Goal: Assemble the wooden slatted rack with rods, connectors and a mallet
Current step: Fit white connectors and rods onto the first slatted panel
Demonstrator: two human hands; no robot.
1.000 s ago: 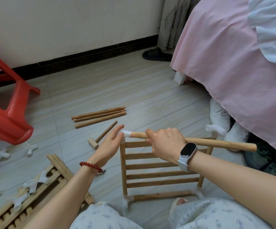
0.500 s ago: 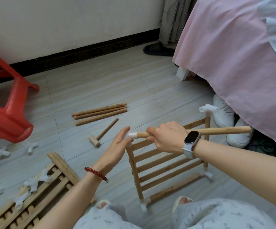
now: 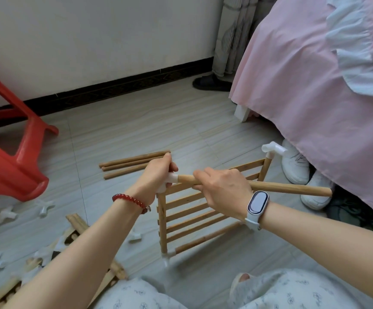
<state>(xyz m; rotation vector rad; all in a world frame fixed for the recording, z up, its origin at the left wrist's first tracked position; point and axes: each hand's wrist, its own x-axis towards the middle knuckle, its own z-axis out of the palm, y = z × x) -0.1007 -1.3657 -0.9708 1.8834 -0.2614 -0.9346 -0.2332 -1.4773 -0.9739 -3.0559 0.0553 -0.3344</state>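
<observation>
Between both hands (image 3: 222, 190), rod (image 3: 288, 188) meets connector (image 3: 171, 178).

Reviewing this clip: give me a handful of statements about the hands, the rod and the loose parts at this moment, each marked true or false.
1. The right hand grips the rod. True.
2. The left hand holds the mallet. False: it holds the white connector at the slatted panel's corner.
3. Spare rods lie on the floor beyond the hands. True.
4. The panel's far corner has no connector. False: a white far connector caps it.
5. Both wrists are bare. False: the left wears a red bracelet, the right a watch.
</observation>
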